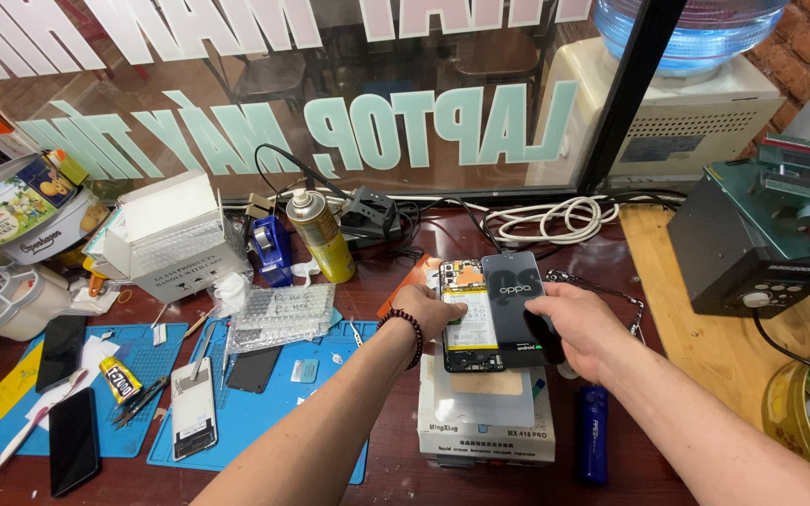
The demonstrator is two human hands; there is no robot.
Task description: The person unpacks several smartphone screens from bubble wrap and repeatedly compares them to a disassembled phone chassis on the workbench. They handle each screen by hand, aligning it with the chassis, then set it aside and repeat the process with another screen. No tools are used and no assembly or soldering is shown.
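Note:
An opened phone (469,314) with its battery and circuit board exposed lies on a white box-shaped machine (485,431). My left hand (428,309) grips the phone's left edge; a dark bead bracelet is on that wrist. My right hand (578,328) holds a black screen panel (515,305) by its right side, tilted up beside the phone and overlapping its right edge.
Two blue work mats (264,403) on the left carry several phones, a glue tube (121,382), tweezers and a bubble-wrap pack (283,314). A gold spray can (321,234), tape dispenser (271,248), white box (166,239), blue cylinder (593,433) and a dark machine (761,244) at right surround the spot.

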